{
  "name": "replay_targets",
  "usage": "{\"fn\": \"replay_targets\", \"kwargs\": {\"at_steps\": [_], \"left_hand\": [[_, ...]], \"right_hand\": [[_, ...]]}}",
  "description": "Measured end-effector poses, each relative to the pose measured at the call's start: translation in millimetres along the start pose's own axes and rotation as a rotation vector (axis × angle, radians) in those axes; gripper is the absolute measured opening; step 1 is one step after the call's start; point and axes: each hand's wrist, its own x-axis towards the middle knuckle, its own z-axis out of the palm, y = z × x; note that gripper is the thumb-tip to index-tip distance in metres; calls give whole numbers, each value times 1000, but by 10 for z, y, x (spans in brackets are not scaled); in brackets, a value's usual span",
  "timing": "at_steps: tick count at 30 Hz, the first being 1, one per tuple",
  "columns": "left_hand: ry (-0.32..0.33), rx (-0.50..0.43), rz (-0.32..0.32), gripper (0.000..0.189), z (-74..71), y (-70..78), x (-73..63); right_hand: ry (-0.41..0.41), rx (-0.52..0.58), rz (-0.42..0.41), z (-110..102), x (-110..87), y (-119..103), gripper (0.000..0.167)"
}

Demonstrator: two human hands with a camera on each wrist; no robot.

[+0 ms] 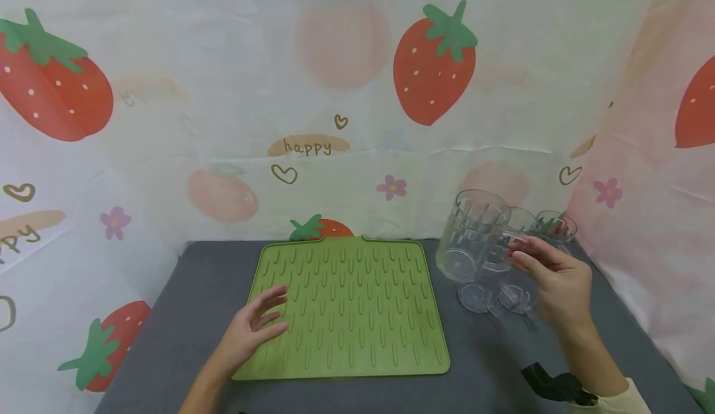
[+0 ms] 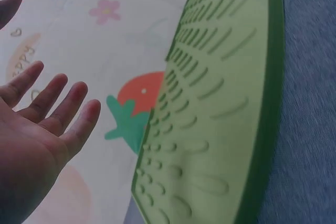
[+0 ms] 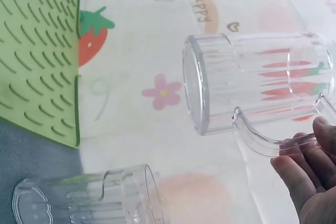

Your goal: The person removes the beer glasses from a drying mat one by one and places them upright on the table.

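My right hand [image 1: 558, 283] pinches the handle of a clear ribbed mug [image 1: 469, 240] between thumb and fingers. That mug is raised and slightly tilted, right of the green mat's far corner; its flat base [image 3: 195, 85] and curved handle [image 3: 265, 145] show in the right wrist view. Lower in that view stands another clear mug [image 3: 89, 198]. Over the left edge of the green ridged mat [image 1: 352, 308], my left hand [image 1: 251, 327] is held with relaxed, spread fingers. Its palm and bare fingers [image 2: 79, 124] show in the left wrist view, holding nothing.
More clear mugs [image 1: 555, 226] stand at the back right of the grey table [image 1: 480, 377], partly hidden by the held mug and right hand. Small clear glass shapes [image 1: 475, 297] lie in front of them. A strawberry-print cloth [image 1: 346, 116] hangs behind and along both sides.
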Motion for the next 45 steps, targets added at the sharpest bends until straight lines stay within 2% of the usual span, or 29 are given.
{"fn": "replay_targets", "kwargs": {"at_steps": [3,9,13,16,19,21,26,34,39,45], "left_hand": [[29,38,-17,61,-39,-32,-39],[70,93,-63,62,-108,-97,-99],[76,138,-72,64,-143,-131,-148],[85,187,-112,65,-174,-142,-195],[95,238,-155,66,-209,-147,-234],[102,277,-155,67,-232,-156,-255],[103,354,-142,69,-272,-191,-308],[94,398,-183,75,-299,-268,-366],[88,409,-216,78,-326,-321,-392],[86,474,-216,80,-360,-380,-429]], "right_hand": [[28,17,-19,-37,10,-5,28],[126,30,-1,-116,39,-11,27],[116,89,-56,-186,49,-4,27],[105,130,-100,-231,61,-2,28],[138,129,-107,-264,71,-7,28],[171,110,-106,-284,74,-12,28],[185,170,-146,-346,96,-14,28],[241,246,-176,-449,134,-47,27],[306,270,-172,-509,163,-79,28],[337,285,-212,-615,188,-86,27]]}}
